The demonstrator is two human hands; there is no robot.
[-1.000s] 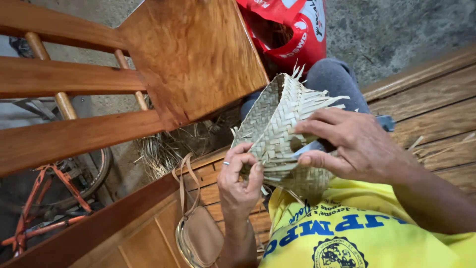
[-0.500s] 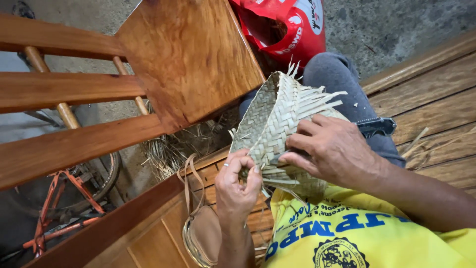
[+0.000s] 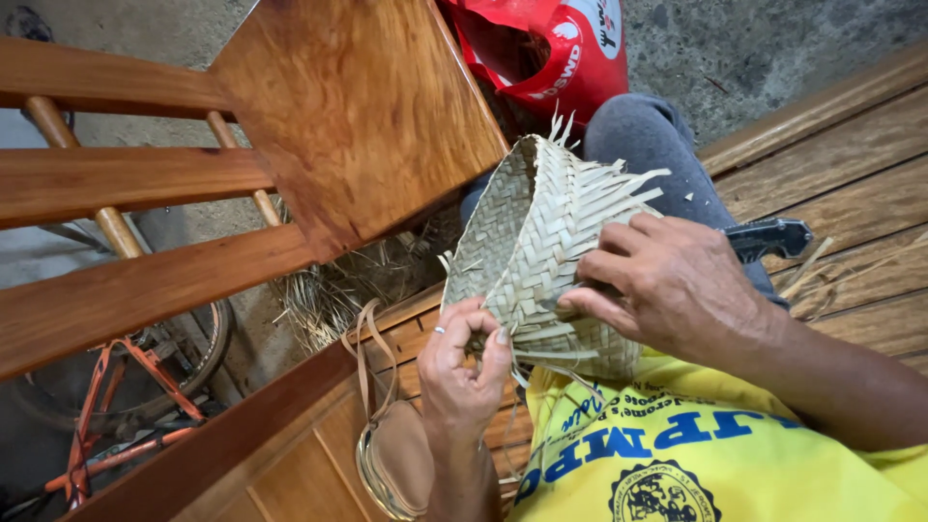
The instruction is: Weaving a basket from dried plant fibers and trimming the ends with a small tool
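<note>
At upper left, a wooden chair [image 3: 338, 126] of reddish-brown planks fills much of the head view, its seat tilted toward the camera and its slats running left. Beyond it, at top centre, a red plastic bag [image 3: 551, 48] with white printed patches lies crumpled on the grey concrete floor [image 3: 773, 48], just above the person's grey-trousered knee [image 3: 648, 145]. Below right, the person's yellow shirt [image 3: 696, 454] bears blue lettering and a round dark emblem. The planked wooden worktop [image 3: 851, 193] runs diagonally along the right edge.

Centre: the woven basket [image 3: 541, 251], a half-finished piece of pale plaited leaf strips, is held in front of the chest, above the lap. Its long axis runs from lower right to upper left; the open mouth faces left toward the chair, and loose unwoven strip ends fan out up and to the right.

The right hand [image 3: 677, 285] comes in from the right, forearm angled down to the corner, palm over the basket's side; its fingers [image 3: 590, 304] are clenched on strips at the lower wall. The left hand [image 3: 464, 372] rises from below, a ring on one finger, its fingers [image 3: 498, 353] pinching the basket's lower rim.

A dark folding knife [image 3: 768, 237] lies on the thigh just behind the right hand. A tan sandal [image 3: 391, 454] rests at the lower centre edge.
</note>
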